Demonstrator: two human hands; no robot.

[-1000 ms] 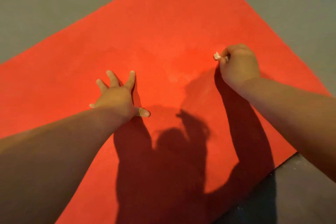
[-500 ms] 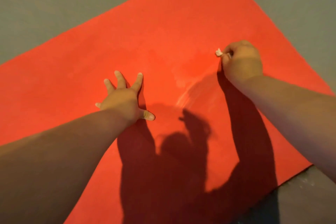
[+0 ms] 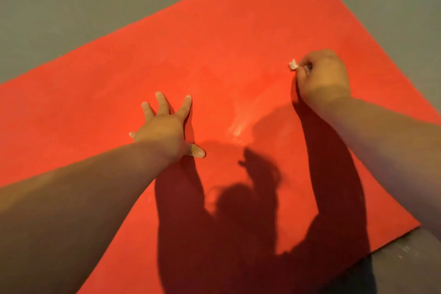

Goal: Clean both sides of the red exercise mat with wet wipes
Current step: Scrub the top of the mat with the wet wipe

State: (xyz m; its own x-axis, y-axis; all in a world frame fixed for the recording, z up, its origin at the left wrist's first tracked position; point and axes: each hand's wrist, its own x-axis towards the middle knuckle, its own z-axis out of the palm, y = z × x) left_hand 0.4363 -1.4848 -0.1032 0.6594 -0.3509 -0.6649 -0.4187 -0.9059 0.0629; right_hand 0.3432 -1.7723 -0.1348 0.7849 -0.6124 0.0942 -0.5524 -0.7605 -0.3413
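Note:
The red exercise mat lies flat on the floor and fills most of the view. My left hand presses on its middle with fingers spread and straight. My right hand is curled into a fist on the mat's right part and grips a small white wet wipe, of which only a scrap sticks out at the left of the fist. A shiny damp streak shows on the mat between the two hands.
Grey floor surrounds the mat at the top left, top right and bottom right. The mat's near right corner lies at the lower right. Dark shadows of my arms and head fall across the mat's near part.
My right hand with the wipe has shifted slightly away from me along the mat, leaving a damp streak behind it. My left hand stays pressed in place.

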